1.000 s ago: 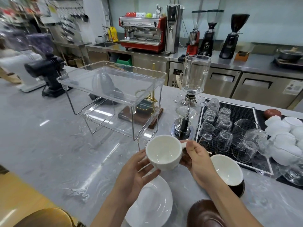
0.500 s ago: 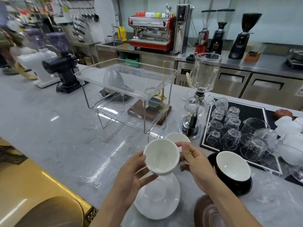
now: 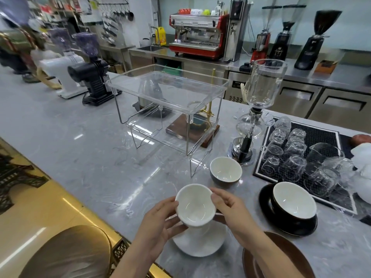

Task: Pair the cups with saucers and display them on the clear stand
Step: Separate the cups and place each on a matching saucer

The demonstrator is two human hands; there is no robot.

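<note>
Both hands hold a white cup [image 3: 194, 204] just above a white saucer [image 3: 200, 240] near the counter's front edge. My left hand [image 3: 158, 223] grips its left side and my right hand [image 3: 230, 209] its right side. A grey cup with a white inside [image 3: 225, 172] stands alone behind them. To the right, a black cup [image 3: 293, 201] sits on a black saucer [image 3: 267, 209]. A brown saucer [image 3: 281, 255] lies at the bottom right, partly under my right forearm. The clear two-tier stand [image 3: 166, 91] stands further back with nothing on either shelf.
A glass siphon brewer [image 3: 259, 109] stands right of the stand. A black mat [image 3: 321, 137] holds several upturned glasses. A wooden base with a brass post [image 3: 192, 129] sits behind the stand. Grinders [image 3: 90, 77] line the counter's left. A brown chair back [image 3: 66, 253] is at bottom left.
The white cup has come down closer to the white saucer, still held by both hands. The view has shifted, so the grey cup and black saucer now show fully.
</note>
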